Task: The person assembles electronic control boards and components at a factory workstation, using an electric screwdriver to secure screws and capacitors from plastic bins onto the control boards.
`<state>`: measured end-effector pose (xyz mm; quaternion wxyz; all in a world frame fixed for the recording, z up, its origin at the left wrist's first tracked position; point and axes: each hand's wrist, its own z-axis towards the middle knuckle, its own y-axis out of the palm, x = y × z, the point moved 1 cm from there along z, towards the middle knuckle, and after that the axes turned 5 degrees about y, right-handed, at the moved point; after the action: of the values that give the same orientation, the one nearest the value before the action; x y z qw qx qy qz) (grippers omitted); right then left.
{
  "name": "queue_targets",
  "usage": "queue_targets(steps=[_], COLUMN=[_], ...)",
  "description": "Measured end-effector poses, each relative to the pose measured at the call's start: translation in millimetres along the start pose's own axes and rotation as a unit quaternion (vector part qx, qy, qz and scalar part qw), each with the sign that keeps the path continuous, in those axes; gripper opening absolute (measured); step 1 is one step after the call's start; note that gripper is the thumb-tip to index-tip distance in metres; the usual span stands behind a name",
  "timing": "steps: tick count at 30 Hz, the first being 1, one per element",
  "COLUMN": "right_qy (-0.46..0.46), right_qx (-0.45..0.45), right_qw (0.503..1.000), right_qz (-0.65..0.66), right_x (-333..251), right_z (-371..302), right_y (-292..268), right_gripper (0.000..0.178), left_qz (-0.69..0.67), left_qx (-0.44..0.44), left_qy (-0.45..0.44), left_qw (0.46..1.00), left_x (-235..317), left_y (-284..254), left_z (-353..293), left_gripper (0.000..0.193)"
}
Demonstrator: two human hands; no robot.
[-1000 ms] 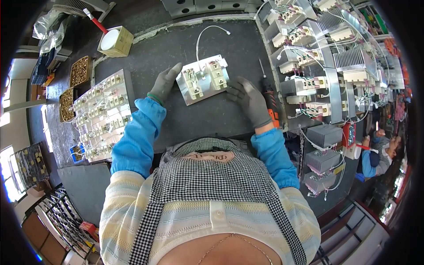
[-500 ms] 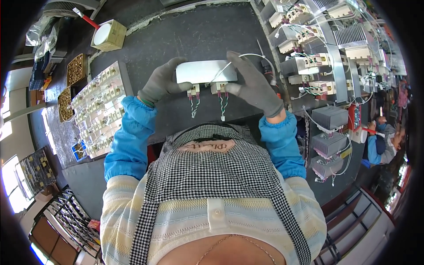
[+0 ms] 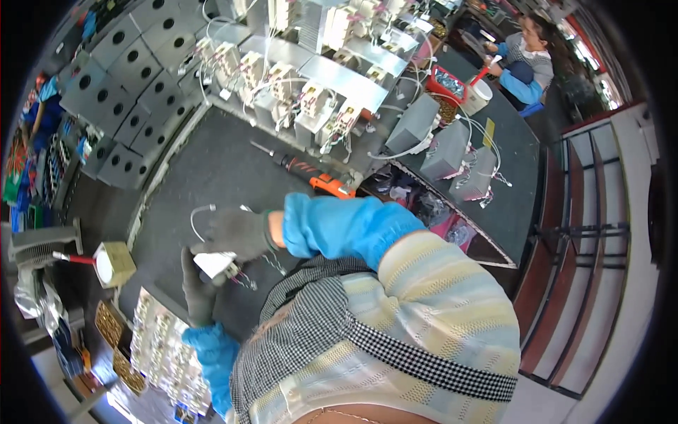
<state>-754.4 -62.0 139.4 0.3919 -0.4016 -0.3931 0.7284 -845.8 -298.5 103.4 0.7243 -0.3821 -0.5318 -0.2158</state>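
Between my two gloved hands is a shiny silver metal block (image 3: 214, 264) with twisted wires trailing from it, like the finned heat sinks on the table. My left hand (image 3: 200, 291) grips its near left side, thumb and fingers around the edge. Lying across its far right part, my right hand (image 3: 240, 234) holds it from above and hides much of it. A white cable (image 3: 201, 213) loops out beyond my right fingers. An orange and black electric screwdriver (image 3: 318, 176) lies on the dark table to the right of the hands.
Rows of wired heat sinks (image 3: 311, 106) line the table's far side, with several more (image 3: 446, 150) at the right. Small white parts fill a board (image 3: 166, 346) near my left arm, beside brass-coloured parts bins (image 3: 109, 325). A co-worker (image 3: 526, 60) sits at far right.
My view has swung to the right. The metal block, seen broad side on before, now shows a smaller face, and my right hand covers more of it.
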Motion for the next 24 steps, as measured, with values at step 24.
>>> queue_targets(steps=[24], right_qy=[0.575], right_qx=[0.072], right_qw=[0.805], right_qz=[-0.125], right_x=[133], right_z=[-392], right_y=[-362], right_gripper=[0.108], left_qz=[-0.058], left_qx=[-0.109], left_qy=[-0.06], left_qw=[0.991], left_x=[54], left_y=[179], left_z=[56], left_gripper=[0.053])
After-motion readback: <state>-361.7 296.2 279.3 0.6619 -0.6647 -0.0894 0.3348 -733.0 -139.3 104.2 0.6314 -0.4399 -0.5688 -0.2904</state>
